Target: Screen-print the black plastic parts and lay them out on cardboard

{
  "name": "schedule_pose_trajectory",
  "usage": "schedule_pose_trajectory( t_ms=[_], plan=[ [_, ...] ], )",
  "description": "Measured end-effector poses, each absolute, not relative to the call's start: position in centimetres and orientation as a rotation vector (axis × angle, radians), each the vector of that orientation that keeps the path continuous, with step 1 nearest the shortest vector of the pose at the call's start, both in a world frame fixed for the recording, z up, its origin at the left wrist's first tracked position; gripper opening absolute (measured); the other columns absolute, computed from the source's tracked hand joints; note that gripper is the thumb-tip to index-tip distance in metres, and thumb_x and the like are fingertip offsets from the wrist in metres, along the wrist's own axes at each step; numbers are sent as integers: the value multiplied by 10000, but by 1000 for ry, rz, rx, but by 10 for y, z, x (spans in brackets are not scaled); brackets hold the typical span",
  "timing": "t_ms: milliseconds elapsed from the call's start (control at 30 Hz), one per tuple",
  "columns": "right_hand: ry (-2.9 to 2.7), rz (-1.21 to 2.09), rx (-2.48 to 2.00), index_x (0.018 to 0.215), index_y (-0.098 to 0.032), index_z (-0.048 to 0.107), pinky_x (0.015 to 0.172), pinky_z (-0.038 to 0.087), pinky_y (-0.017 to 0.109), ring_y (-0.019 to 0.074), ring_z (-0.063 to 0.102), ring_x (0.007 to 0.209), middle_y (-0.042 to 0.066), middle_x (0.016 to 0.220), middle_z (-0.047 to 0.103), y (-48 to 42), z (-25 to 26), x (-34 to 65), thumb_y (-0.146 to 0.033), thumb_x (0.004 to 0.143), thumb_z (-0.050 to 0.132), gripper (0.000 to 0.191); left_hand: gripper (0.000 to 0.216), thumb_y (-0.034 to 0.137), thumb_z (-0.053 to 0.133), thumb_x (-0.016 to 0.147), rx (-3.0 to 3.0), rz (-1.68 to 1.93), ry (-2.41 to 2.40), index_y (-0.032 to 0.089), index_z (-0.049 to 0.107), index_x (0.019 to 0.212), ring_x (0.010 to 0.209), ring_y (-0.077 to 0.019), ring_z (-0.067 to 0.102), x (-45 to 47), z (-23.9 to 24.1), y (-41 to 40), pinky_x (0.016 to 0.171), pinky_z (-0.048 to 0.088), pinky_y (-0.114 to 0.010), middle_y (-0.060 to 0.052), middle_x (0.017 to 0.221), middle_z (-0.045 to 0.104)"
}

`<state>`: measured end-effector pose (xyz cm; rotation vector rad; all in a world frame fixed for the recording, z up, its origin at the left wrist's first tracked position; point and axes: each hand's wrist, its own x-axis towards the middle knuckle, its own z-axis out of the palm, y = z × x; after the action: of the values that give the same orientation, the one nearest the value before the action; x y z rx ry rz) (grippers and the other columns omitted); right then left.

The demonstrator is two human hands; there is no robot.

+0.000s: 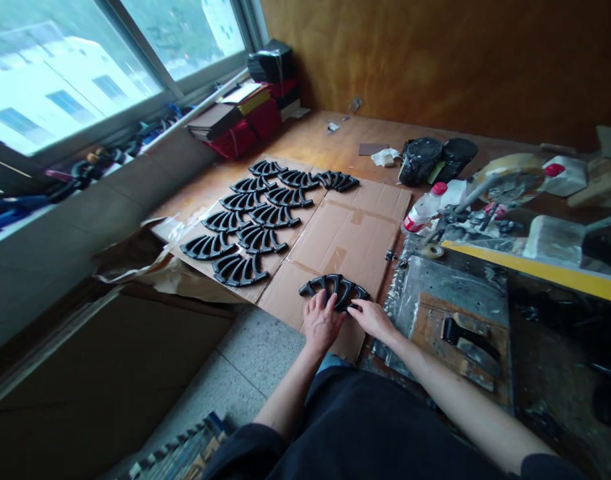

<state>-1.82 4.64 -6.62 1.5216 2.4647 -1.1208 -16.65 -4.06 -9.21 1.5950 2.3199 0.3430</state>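
Observation:
A fan-shaped row of black curved pieces, which look like handles, lies on the near part of the flattened cardboard. My left hand rests on the left side of this row with its fingers spread. At the row's right end, my right hand has thumb and fingers closed on the edge of a black piece. Farther left on the cardboard, several similar fans of black pieces are laid in two uneven columns.
A wooden block with one black curved piece sits to my right. Beyond it are a yellow-edged board, a red-capped bottle and black-wrapped containers. Red bundles stand by the window. Brown paper hangs at the left edge.

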Motion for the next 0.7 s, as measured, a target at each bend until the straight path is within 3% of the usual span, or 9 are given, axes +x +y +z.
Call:
schedule_pose_trajectory(
  t_ms=[100, 200, 367, 533, 700],
  plan=[
    [2461, -1136, 1509, 1251, -123, 633, 934, 479, 320, 223, 664, 1045, 125, 1123, 708, 47, -66, -20, -371, 933, 495, 426, 574, 435, 594, 839, 1647, 305, 2270, 285, 514, 1387, 1399, -388, 280, -151, -104, -34, 1129, 229, -576, -114, 1532, 363],
    [2489, -1161, 1489, 1262, -141, 609, 933, 481, 333, 223, 658, 1048, 119, 1141, 699, 47, -64, -22, -352, 915, 518, 416, 521, 354, 610, 824, 1686, 303, 2260, 287, 562, 1338, 1367, -391, 332, -154, -112, -21, 1100, 265, -590, -104, 1473, 455],
    [2609, -992, 1335, 1250, -135, 591, 1018, 423, 407, 275, 584, 1172, 151, 1221, 650, 44, -66, -30, -290, 886, 541, 399, 517, 433, 701, 753, 1747, 342, 2251, 282, 630, 1243, 1309, -384, 392, -203, -110, 20, 1078, 299, -571, -97, 1406, 524],
    [2417, -797, 1219, 1430, -180, 476, 1113, 277, 550, 422, 267, 1411, 205, 1505, 378, 38, -77, -43, -343, 772, 673, 705, 531, 430, 743, 723, 1924, 353, 2066, 307, 644, 1230, 1331, -348, 373, -259, -94, 116, 1109, 280, -514, -71, 1423, 509],
    [2308, -870, 1212, 1467, -226, 421, 1130, 235, 595, 450, 112, 1432, 190, 1564, 243, 35, -105, -43, -305, 647, 758, 890, 556, 431, 765, 698, 2027, 312, 1905, 312, 656, 1231, 1291, -305, 433, -285, -85, 235, 1112, 308, -426, -54, 1397, 537]
  ],
)
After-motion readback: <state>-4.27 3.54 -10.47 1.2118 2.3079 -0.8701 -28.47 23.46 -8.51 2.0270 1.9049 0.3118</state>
